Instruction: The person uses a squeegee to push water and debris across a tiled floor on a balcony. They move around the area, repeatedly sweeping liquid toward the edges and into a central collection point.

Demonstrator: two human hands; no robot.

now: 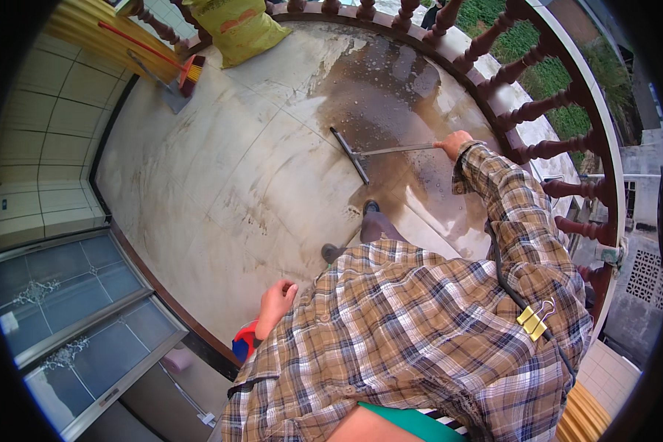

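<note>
My right hand [454, 143] grips the handle of a floor squeegee [349, 155], whose dark blade rests on the floor at the edge of a brown, bubbly puddle [381, 88]. Muddy water spreads from the blade to the curved railing base. My left hand [278, 301] hangs at my side with loosely curled fingers and nothing visible in it. Just below that hand, a red and blue object [246, 338], perhaps a bucket, is partly hidden by my sleeve. Dark shoes [371, 206] stand close behind the squeegee.
A balustrade [536, 113] with dark red balusters curves along the right and far side. A yellow woven sack [235, 27] stands by it. At far left, a broom [190, 74] and a dustpan [175, 98] lean near a yellow column. Sliding glass doors [83, 298] are at left.
</note>
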